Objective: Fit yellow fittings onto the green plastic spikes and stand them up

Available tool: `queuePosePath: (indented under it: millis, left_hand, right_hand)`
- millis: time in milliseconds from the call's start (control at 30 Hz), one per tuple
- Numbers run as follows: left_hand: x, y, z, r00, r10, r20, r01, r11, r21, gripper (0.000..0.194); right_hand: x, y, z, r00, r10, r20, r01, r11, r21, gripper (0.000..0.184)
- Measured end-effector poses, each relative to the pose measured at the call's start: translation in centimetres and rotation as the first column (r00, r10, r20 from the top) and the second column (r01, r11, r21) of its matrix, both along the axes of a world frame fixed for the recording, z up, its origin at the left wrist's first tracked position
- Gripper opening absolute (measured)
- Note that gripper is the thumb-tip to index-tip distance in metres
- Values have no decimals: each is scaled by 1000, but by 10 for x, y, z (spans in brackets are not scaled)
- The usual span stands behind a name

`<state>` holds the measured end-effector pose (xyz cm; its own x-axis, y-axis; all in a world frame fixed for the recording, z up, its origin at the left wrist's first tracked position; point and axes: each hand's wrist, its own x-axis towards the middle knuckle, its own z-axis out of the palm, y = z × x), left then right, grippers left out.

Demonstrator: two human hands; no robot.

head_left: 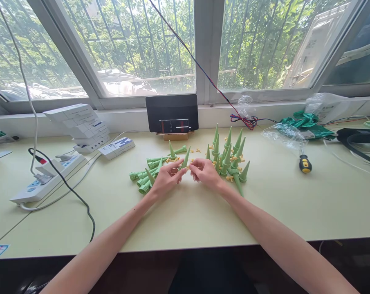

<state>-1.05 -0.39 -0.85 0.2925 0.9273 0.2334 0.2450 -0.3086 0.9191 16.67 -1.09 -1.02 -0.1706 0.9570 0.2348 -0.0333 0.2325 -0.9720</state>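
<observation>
My left hand [169,174] is closed round a green plastic watering spike [186,157], its pointed tip upward. Close against it, my right hand [205,171] pinches a small yellow valve piece [188,166] at the side of that spike; the fingers partly hide where the two meet. Left of my hands lie several green spikes [145,183], most on their sides, with one standing spike [171,150] behind. To the right stands a cluster of green spikes [226,159] with yellow valve pieces on them. Loose yellow pieces [198,150] are scattered behind my hands.
A tablet [171,107] with a phone [174,125] before it leans near the window. At left are stacked white boxes [82,127], a power strip [50,179] and a black cable [77,190]. A screwdriver [305,162], plastic wrap and black headgear [361,145] lie at right.
</observation>
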Motion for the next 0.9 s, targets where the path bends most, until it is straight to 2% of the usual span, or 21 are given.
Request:
queuePosePath:
  millis: [100, 333, 467, 667, 900]
  left_hand:
    - [-1, 0, -1, 1000, -12, -25, 12, 1000, 9, 61]
    - [0, 1, -1, 998, -27, -63, 27, 1000, 9, 60]
    - [-1, 4, -3, 997, -68, -43, 68, 998, -7, 63]
    - [-2, 8, -2, 991, -134, -26, 135, 991, 10, 59]
    - [-5, 11, -4, 986, -154, -65, 157, 987, 44, 51]
  right_hand:
    - [0, 0, -1, 996, -44, 83, 36, 995, 89, 20]
    - [-3, -4, 2, 978, -112, 179, 91, 989, 119, 20]
    - [-5, -6, 2, 951, -187, 246, 134, 967, 216, 21]
    - [-6, -4, -2, 925, -213, 313, 83, 921, 381, 19]
    - [-6, -6, 0, 903, -236, 358, 51, 889, 456, 18]
